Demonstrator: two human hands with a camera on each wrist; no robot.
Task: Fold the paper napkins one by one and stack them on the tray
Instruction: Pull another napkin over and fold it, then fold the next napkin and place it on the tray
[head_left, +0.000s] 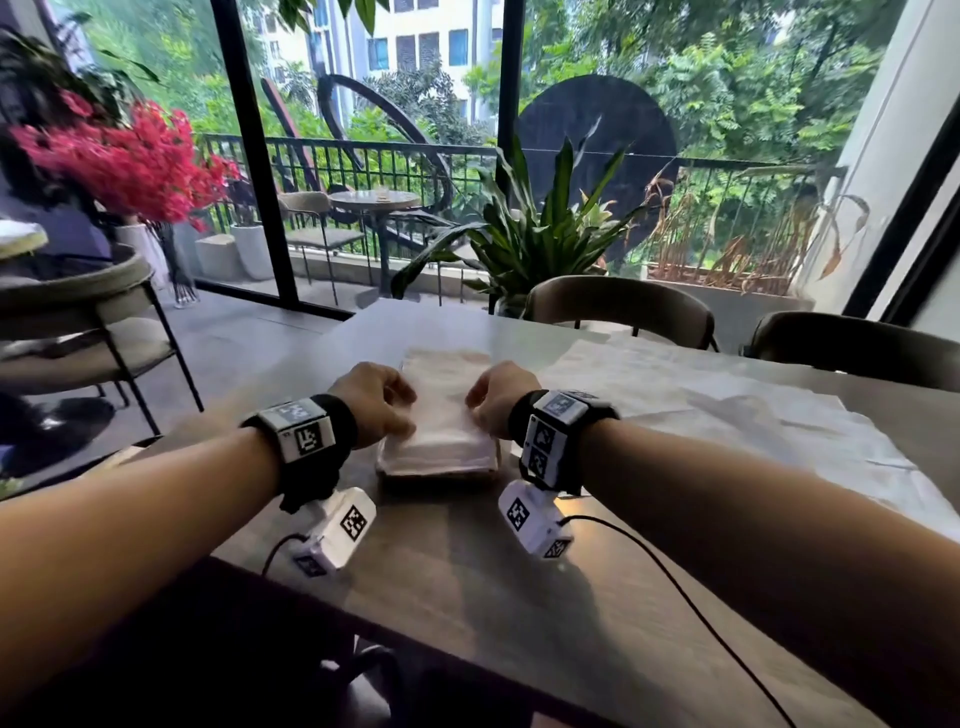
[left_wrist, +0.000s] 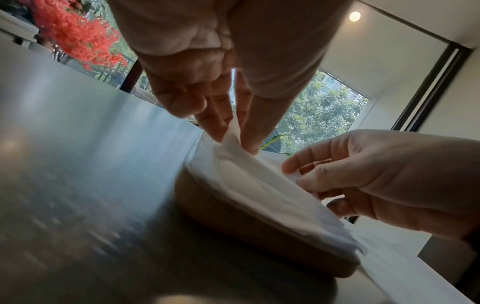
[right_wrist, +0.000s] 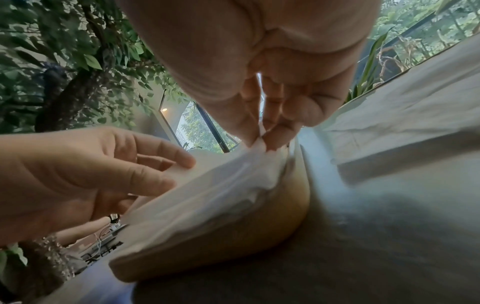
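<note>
White paper napkins sit in a folded stack (head_left: 439, 441) on a brown wooden tray (head_left: 436, 475), which rests on the grey table (head_left: 519, 597) in front of the person.

The left hand (head_left: 371, 402) is at the tray's left edge. In the left wrist view its thumb and fingertips (left_wrist: 215, 123) are pressed together, pinching the left border of the top napkin (left_wrist: 249, 181) and lifting it slightly off the stack.

The right hand (head_left: 498, 397) is at the tray's right edge. In the right wrist view its fingertips (right_wrist: 275, 139) are likewise closed on the napkin's right border, which bunches upward between them.

The napkin spans the tray from one hand to the other.

To the right of the tray, a large sheet of unfolded white napkins (head_left: 727, 405) lies spread flat on the table.

Beyond the tray, across the table, stand two chairs (head_left: 618, 306) and a green potted plant (head_left: 540, 234); red flowers (head_left: 119, 161) show far left of the tray.
</note>
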